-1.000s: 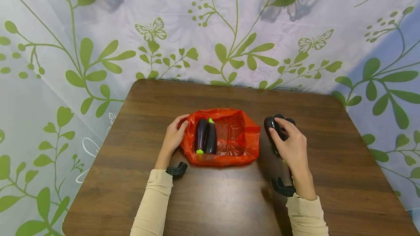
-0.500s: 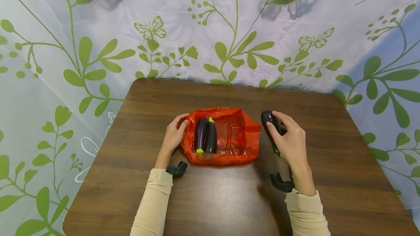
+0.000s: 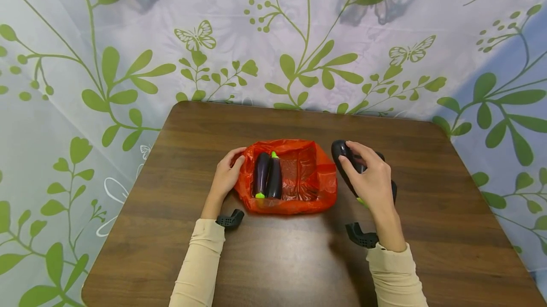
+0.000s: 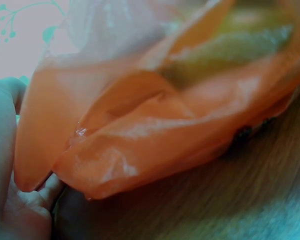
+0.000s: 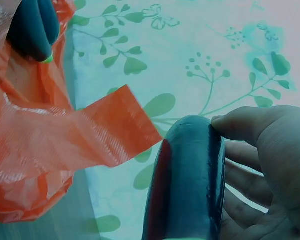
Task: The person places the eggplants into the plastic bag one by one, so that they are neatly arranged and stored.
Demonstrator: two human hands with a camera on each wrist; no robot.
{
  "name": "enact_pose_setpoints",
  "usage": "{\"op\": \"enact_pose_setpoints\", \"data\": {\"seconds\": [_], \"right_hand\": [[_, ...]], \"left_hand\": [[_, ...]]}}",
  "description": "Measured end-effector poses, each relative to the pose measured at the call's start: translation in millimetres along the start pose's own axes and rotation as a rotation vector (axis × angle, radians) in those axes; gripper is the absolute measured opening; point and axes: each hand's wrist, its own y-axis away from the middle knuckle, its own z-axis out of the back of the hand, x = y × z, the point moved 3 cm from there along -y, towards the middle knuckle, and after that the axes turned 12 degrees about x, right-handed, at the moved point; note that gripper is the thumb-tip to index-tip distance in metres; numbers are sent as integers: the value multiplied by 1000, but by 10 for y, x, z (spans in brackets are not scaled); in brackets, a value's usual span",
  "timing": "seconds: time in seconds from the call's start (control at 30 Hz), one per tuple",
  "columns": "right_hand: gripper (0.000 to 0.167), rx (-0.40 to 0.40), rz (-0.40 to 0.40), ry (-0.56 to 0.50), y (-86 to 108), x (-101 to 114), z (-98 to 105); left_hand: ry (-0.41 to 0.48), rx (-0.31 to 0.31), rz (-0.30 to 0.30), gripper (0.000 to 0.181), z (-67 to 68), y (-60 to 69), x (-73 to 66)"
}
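A red plastic bag (image 3: 326, 186) lies with its mouth spread wide on the table, and two dark eggplants (image 3: 261, 174) rest side by side in its left part. My left hand (image 3: 225, 176) grips the bag's left edge, its thumb on the near side of the plastic in the left wrist view. Just right of the bag, my right hand (image 3: 376, 179) holds another eggplant (image 5: 190, 175) between thumb and fingers, green stem end toward me. In the right wrist view this eggplant is apart from the bagged ones, close to a red bag flap (image 5: 122, 127).
More dark eggplants (image 3: 394, 190) lie on the table behind my right hand, mostly hidden by it. The brown wooden table (image 3: 278, 259) ends at the back against a leaf-patterned cloth (image 3: 239, 27). Bare tabletop shows in front of the bag.
My right hand has lifted the eggplant from beside the others and moved it left, toward the bag. The left hand and the bag have hardly moved.
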Motion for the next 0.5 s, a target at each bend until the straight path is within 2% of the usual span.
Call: {"op": "enact_pose_setpoints", "data": {"seconds": [0.5], "right_hand": [[41, 34, 22, -2, -64, 156, -38]], "left_hand": [[-15, -20, -9, 36, 1, -1, -12]]}}
